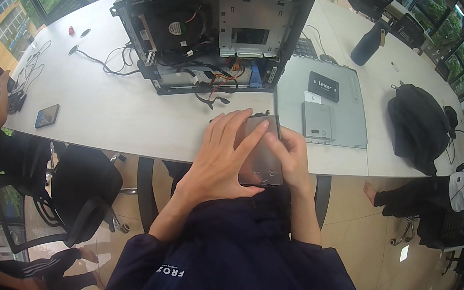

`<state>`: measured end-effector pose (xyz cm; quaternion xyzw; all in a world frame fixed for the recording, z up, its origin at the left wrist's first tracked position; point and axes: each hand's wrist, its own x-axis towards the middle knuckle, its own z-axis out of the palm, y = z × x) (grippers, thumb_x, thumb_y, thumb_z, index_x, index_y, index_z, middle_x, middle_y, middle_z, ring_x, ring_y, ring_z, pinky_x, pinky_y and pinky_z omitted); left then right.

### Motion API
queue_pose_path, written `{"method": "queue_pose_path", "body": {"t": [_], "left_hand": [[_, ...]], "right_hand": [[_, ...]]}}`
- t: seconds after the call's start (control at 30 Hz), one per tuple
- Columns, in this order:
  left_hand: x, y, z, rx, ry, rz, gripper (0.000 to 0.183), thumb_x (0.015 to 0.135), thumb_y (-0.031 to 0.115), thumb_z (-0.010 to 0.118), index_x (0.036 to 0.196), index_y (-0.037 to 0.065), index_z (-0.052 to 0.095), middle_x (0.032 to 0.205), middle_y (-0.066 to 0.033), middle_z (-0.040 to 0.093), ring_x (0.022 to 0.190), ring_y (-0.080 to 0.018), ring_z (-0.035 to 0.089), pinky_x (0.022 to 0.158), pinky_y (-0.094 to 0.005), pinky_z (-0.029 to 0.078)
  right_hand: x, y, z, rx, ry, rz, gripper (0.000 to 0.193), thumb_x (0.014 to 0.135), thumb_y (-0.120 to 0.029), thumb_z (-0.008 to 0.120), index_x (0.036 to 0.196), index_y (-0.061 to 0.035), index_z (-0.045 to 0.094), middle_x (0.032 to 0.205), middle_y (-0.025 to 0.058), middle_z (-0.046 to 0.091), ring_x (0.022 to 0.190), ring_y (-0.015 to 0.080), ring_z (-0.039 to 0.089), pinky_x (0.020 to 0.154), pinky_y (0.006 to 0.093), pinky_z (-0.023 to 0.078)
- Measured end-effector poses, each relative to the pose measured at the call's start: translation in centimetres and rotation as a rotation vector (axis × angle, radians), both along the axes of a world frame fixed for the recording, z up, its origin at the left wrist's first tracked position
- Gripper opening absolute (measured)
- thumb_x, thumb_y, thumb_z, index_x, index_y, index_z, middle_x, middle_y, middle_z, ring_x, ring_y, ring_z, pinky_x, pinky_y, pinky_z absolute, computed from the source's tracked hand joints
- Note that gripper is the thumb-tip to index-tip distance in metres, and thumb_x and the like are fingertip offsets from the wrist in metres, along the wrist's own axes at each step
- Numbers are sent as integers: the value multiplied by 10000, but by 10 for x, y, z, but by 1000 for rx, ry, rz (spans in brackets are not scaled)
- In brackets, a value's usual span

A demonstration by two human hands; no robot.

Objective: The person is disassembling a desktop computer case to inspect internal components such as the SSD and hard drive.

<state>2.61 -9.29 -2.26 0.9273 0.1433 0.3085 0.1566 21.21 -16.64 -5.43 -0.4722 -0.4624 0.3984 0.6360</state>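
Fingers (252,140) of the left hand (215,157) and right hand (296,163) are clasped around a flat grey case (262,164), apparently being adjusted; steady two-handed support seems needed next.

Fingers (253,138) partly cover the grey flat piece (262,164), whose underside is hidden.

A plate (262,162) with a dull metallic sheen, a computer case (228,23) of matt black outside and bare metal within, and a smooth, satin-grey metal panel (351,117) meet a pale, matt worktop (111,119), a matt bottle (368,44), a creased black cloth bag (418,129), a navy cloth top (239,264) and glossy floor tiles (347,211).
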Motion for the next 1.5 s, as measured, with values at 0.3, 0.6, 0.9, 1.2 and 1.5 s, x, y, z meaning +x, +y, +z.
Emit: {"method": "queue_pose_path", "body": {"t": [0.3, 0.6, 0.9, 1.2, 1.5], "left_hand": [[-6, 11, -15, -377, -287, -139, 1257, 538, 420, 881, 1510, -40, 230, 1491, -257, 346, 1385, -430, 358, 1130, -487, 319], [0, 18, -34, -428, -353, -221, 1238, 542, 435, 856, 1508, -18, 228, 1506, -261, 317, 1409, -416, 338, 1146, -478, 301], [3, 22, -43, -488, -376, -283, 1224, 541, 415, 864, 1503, 4, 228, 1517, -249, 304, 1417, -400, 333, 1148, -484, 298], [6, 13, -33, -1022, -520, -265, 1321, 640, 664, 820, 1580, 51, 123, 1549, -198, 280, 1434, -336, 327, 1145, -482, 311], [9, 13, -34, -1074, -672, -288, 1353, 686, 750, 763, 1612, 111, 10, 1552, -162, 306, 1407, -309, 380, 1142, -473, 338]], "right_hand": [[-6, 2, 3, 252, -86, 340, 1502, 517, -505, 969, 1592, 4, 53, 1639, 174, 129, 1519, 307, 182, 1193, 463, 227], [-27, 10, -5, 392, 19, 183, 1398, 522, -395, 905, 1577, -3, 77, 1545, 206, 247, 1481, 328, 245, 1185, 462, 236], [-20, 5, 1, 324, -123, 138, 1354, 553, -471, 919, 1567, 8, 160, 1545, 193, 286, 1470, 321, 285, 1177, 486, 277], [-11, 8, 2, 178, -359, 256, 1385, 600, -537, 917, 1582, 27, 119, 1638, 245, 147, 1524, 351, 186, 1212, 481, 237], [-23, 3, 17, 81, -587, 208, 1405, 573, -497, 923, 1584, 21, 95, 1623, 291, 130, 1520, 416, 156, 1225, 450, 208]]}}
